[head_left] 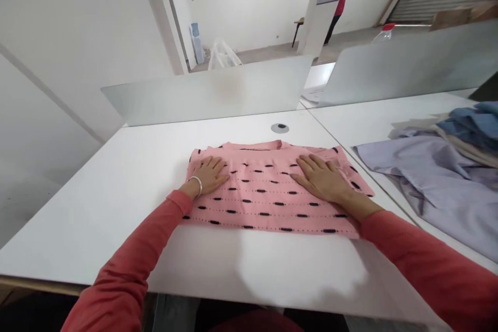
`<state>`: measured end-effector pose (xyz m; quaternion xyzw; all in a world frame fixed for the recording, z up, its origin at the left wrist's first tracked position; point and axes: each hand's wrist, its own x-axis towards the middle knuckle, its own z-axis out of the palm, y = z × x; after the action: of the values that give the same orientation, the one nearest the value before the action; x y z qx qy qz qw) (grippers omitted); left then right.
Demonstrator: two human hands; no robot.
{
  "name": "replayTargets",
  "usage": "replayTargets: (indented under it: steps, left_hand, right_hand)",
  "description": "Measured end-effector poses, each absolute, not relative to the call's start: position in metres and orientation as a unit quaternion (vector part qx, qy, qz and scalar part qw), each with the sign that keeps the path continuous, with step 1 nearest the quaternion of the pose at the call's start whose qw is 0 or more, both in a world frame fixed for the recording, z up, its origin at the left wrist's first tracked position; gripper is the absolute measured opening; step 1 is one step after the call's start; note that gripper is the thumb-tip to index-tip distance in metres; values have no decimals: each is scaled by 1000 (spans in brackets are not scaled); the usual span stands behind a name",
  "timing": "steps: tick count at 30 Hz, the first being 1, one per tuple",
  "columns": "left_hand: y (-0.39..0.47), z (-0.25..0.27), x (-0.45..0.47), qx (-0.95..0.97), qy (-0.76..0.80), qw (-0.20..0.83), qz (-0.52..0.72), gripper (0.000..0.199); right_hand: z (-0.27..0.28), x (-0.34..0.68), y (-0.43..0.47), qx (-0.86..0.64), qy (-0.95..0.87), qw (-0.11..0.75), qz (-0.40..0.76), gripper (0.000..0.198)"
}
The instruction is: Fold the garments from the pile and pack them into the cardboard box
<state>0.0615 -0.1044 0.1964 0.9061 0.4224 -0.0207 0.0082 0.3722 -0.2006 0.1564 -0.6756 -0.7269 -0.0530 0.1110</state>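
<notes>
A pink knit top with black dashes and dotted lines lies spread on the white table, its neckline toward the far side. It looks folded into a wide, short shape. My left hand rests flat on its left part, fingers stretched out, a silver bracelet at the wrist. On the right part my right hand lies flat too, palm down with fingers apart. The cloth under both palms is hidden.
Rumpled lavender cloth and blue cloth lie at the right. A frosted divider runs along the back edge, near a round cable hole. Beyond it are a plastic bag, a red-capped bottle and a standing person.
</notes>
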Motion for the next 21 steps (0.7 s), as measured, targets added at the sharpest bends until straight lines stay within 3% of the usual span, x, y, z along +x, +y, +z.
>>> replayTargets:
  steps: [4,9,15,19,21]
  left_hand:
    - [-102,196,61,897,440,22,-41,58]
    - [-123,205,43,888,458,-5,-32,58]
    - [-142,193,10,879,476,15,-33,58]
    - [-129,201,5,846,530,26,54,57]
    - [-120,208,6,788,609,36,81,65]
  right_hand:
    - [166,372,-209,-678,-723,131,-2,56]
    - [172,394,-237,-682,-696,221,44,57]
    - [151,414,-260,-718,-671,182,34,49]
    - [163,424,-262,-760,-557,314,121,55]
    - [171,430,-263,-811,-458,337,136,60]
